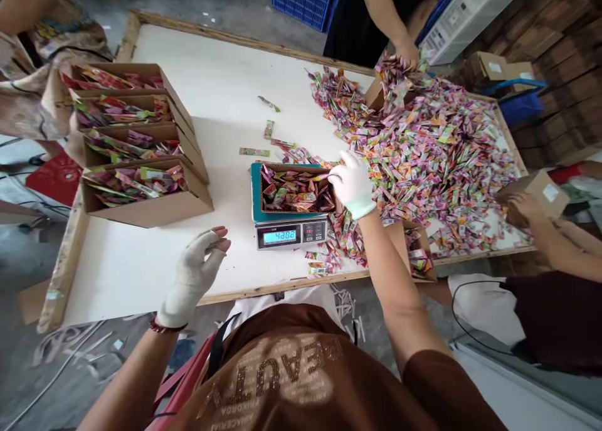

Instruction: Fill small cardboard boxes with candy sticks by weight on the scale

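Observation:
A cardboard box (pixel 264 192) filled with small colourful sachets (pixel 301 199) sits on the teal platform of a digital scale (pixel 278 237) with a lit display. My right hand (pixel 352 183), in a white glove, is over the box's right end, its fingers closed on what looks like one sachet (pixel 322 177). My left hand (pixel 195 274) wears a white glove with bare fingertips showing. It hovers above the table to the left of the scale, fingers loosely bent and thumb apart, with nothing visible in it. A few loose sachets (pixel 254 152) lie just behind the scale.
Several filled cardboard boxes (pixel 150 208) stand in a row on the left of the white table (pixel 221 73). A big heap of sachets (pixel 423 155) covers the right side. Co-workers' hands (pixel 407 53) reach in at the far side and right. Another box (pixel 409 249) stands at the near edge.

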Demonstrator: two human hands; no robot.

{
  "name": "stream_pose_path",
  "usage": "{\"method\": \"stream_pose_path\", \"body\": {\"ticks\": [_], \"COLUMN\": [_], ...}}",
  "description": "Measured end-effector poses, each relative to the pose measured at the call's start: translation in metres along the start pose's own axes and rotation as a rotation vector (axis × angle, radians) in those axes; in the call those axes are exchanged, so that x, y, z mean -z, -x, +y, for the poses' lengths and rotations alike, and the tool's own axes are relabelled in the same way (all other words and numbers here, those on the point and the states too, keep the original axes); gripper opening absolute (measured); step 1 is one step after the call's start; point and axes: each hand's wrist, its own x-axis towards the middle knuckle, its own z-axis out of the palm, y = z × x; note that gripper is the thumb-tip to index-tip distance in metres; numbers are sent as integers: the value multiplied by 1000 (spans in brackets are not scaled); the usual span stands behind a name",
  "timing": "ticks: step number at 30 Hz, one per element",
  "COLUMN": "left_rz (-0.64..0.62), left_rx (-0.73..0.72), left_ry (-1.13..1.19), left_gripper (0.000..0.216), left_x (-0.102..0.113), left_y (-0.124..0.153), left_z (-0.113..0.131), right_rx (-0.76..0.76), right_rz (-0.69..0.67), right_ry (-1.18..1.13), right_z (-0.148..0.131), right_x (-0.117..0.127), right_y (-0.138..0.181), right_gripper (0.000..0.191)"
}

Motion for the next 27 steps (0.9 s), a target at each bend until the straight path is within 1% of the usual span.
{"method": "stream_pose_path", "body": {"ticks": [2,3,5,6,8,9,10,11,13,15,17,19,20,22,24,25,27], "left_rz": [-1,-5,-25,-38,-63,-75,-84,-91,-98,-93,-88,-78,-68,-47,-31,-26,-19], "left_rx": [-5,-9,-10,-15,-42,-61,-81,-100,-129,-151,-163,-166,-162,-144,-107,-89,-77], "left_ry": [7,10,15,19,20,17,10,1,-15,-21,-25,-36,-43,-46,-34,-24,-9], "left_gripper": [41,41,41,41,40,39,38,37,35,35,34,34,34,34,35,36,38], "left_x": [-2,-4,-9,-12,-19,-22,-25,-27,-31,-32,-31,-28,-27,-25,-22,-22,-21], "left_y": [-2,-3,-6,-8,-9,-10,-10,-10,-10,-9,-7,-5,-4,-1,2,3,4], "left_z": [-1,-1,1,3,7,10,13,16,21,23,22,19,17,13,10,9,7], "right_rx": [-2,-27,-126,-184,-257,-256,-233,-190,-82,-23,-46,-90,-95,-67,-29,-28,-49], "right_rz": [94,149,280,349,436,427,365,255,-44,-320,-515,-649,-690,-712,-670,-640,-560], "right_ry": [3,27,112,159,191,156,89,6,-116,-102,-32,-60,-112,-209,-257,-272,-351], "right_z": [13,20,33,37,37,31,22,11,-18,-47,-67,-76,-78,-76,-70,-67,-58], "right_x": [31,48,80,92,105,104,99,90,66,40,18,4,0,-5,-6,-5,4], "right_y": [11,17,32,38,48,52,53,53,50,42,31,19,14,6,3,3,8], "right_gripper": [17,18,18,19,33,40,43,42,44,54,60,58,54,39,24,20,20]}}
